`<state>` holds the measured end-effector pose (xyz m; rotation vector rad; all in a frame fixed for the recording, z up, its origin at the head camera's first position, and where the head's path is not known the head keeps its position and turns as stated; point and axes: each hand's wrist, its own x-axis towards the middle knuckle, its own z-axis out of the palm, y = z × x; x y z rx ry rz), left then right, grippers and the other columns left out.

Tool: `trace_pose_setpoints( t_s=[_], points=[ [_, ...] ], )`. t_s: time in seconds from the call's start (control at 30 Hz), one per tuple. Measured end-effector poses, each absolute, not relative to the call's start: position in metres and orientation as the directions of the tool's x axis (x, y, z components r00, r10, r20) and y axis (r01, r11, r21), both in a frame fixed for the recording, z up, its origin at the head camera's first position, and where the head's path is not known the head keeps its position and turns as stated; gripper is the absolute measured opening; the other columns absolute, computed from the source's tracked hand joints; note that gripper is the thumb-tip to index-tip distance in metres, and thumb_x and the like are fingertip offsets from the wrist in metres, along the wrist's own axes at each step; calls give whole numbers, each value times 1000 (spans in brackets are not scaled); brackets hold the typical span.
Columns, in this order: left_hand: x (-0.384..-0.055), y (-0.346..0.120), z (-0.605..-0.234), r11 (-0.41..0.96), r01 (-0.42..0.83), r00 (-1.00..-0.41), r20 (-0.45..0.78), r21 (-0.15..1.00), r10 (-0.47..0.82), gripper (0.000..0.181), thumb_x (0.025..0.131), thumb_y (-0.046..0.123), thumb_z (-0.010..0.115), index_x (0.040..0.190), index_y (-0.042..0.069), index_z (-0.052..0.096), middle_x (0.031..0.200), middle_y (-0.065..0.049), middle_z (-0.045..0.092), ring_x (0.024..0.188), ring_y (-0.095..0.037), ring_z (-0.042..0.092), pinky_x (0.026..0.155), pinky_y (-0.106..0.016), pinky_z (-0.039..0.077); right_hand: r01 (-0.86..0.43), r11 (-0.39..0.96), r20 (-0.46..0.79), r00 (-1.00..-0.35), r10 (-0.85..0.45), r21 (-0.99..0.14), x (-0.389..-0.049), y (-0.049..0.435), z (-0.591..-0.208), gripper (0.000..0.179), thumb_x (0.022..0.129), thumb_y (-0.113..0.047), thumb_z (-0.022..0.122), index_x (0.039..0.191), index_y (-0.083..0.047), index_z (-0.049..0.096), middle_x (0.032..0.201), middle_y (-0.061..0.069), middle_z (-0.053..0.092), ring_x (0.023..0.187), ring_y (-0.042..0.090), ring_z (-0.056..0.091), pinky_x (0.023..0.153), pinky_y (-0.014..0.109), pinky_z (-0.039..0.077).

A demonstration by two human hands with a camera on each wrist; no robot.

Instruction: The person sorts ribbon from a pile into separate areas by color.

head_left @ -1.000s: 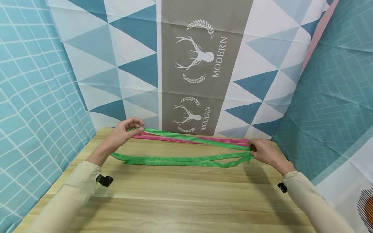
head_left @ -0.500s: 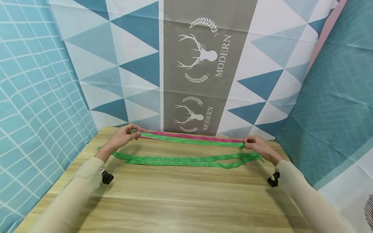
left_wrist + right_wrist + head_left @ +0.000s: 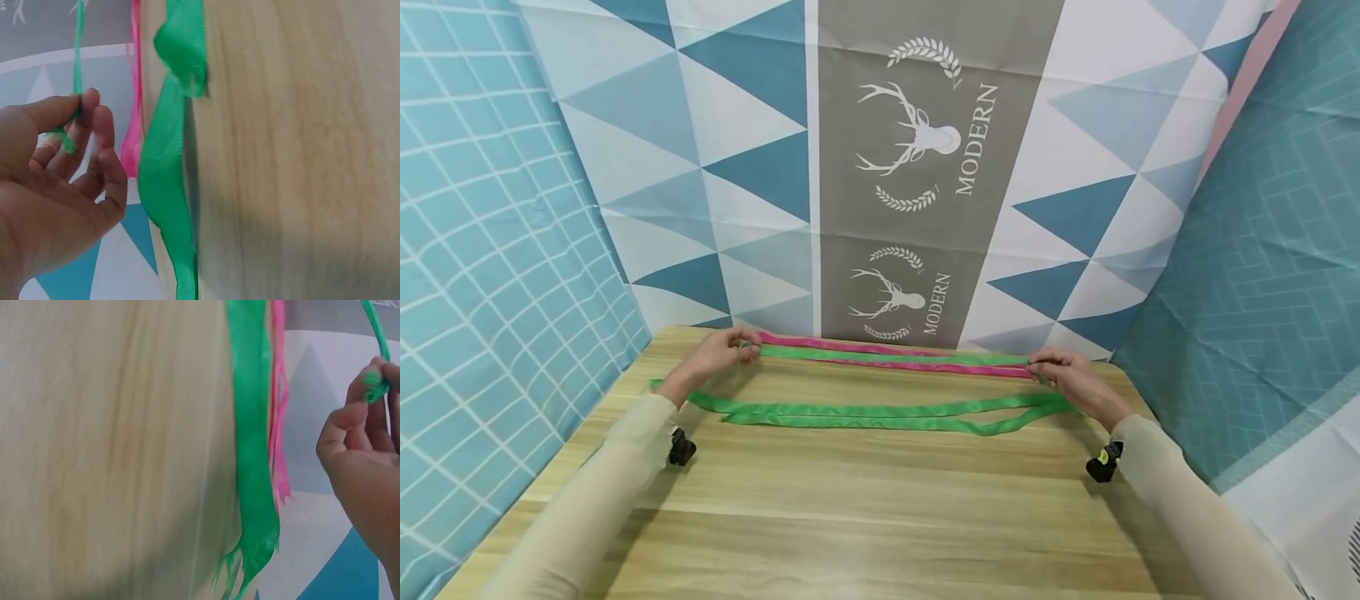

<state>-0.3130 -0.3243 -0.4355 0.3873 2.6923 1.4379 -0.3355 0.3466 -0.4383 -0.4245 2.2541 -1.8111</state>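
Observation:
A green ribbon (image 3: 820,355) is stretched nearly level between both hands at the back of the table. Its left end is pinched between thumb and fingertips of my left hand (image 3: 718,353), with a short tail poking out below the left wrist view's pinch. My right hand (image 3: 1075,382) pinches the other end, and a small green tuft (image 3: 374,389) shows at its fingertips. Behind and partly under the held ribbon lie pink ribbons (image 3: 947,367). Nearer the person, more green ribbons (image 3: 850,411) lie lengthwise on the table, their right ends frayed in the right wrist view.
The wooden table (image 3: 880,500) meets a patterned cloth wall (image 3: 760,183) at its back edge. A blue checked cloth (image 3: 482,250) hangs at the left and a teal cloth (image 3: 1270,250) at the right. Both wrists carry small black cameras.
The right hand has come away from the near green ribbons' ends, leaving them on the table, and moved slightly back. The held ribbon went from slanted to nearly level; the left hand lowered slightly.

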Motion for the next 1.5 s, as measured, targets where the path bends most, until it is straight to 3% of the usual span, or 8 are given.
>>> trace_pose_setpoints(
  t_s=[0.17,0.3,0.43,0.8,1.0,1.13,1.27,1.5],
  points=[
    [-315,-325,-442,607,238,-960,90,758,264,20,105,6,57,118,-8,63,126,-26,59,111,-41,59,91,-54,49,-139,449,-5,-952,-305,-882,-342,346,-444,32,103,-19,65,123,5,68,128,22,62,112,37,60,95,45,50],
    [-315,-322,-442,645,257,-958,102,720,268,19,101,2,59,114,-10,66,105,-21,67,94,-35,64,83,-49,53,-224,569,36,-946,-322,-791,-344,345,-447,20,102,-9,64,114,3,74,122,21,63,105,34,62,88,45,53],
    [-316,-318,-442,725,259,-962,107,638,250,16,99,5,63,108,-6,71,101,-15,69,94,-32,62,84,-50,50,-309,662,61,-927,-370,-683,-346,340,-450,13,99,-3,67,107,2,75,110,15,65,98,30,61,84,42,52],
    [-312,-317,-439,828,215,-976,84,518,201,17,97,8,65,105,-5,72,99,-16,69,88,-31,62,83,-52,50,-390,678,93,-898,-431,-623,-348,335,-452,8,96,2,69,102,5,73,95,10,67,85,23,63,76,34,52],
    [-309,-318,-436,842,191,-980,54,505,190,23,99,11,63,112,-8,69,107,-22,67,95,-37,63,84,-55,50,-392,702,127,-908,-399,-595,-344,334,-452,9,97,1,67,103,7,71,97,14,66,87,28,62,77,43,52],
    [-289,-313,-434,904,192,-981,80,383,174,30,101,16,61,121,-7,64,119,-28,61,108,-47,58,91,-66,44,-406,781,194,-914,-357,-475,-329,324,-454,19,98,-4,67,113,7,68,111,25,60,95,40,59,81,54,49],
    [-248,-308,-436,952,223,-974,97,210,207,39,101,28,65,128,0,61,122,-28,55,112,-52,53,89,-72,37,-406,837,200,-913,-356,-367,-303,311,-453,35,99,-11,67,130,4,61,130,32,44,107,50,53,87,66,42],
    [-204,-306,-439,927,283,-958,32,245,284,55,100,46,64,137,6,57,130,-26,51,118,-53,47,91,-71,32,-419,873,206,-904,-375,-250,-276,313,-445,29,99,-16,68,123,-1,66,128,26,52,117,50,50,93,71,36]
  ],
)
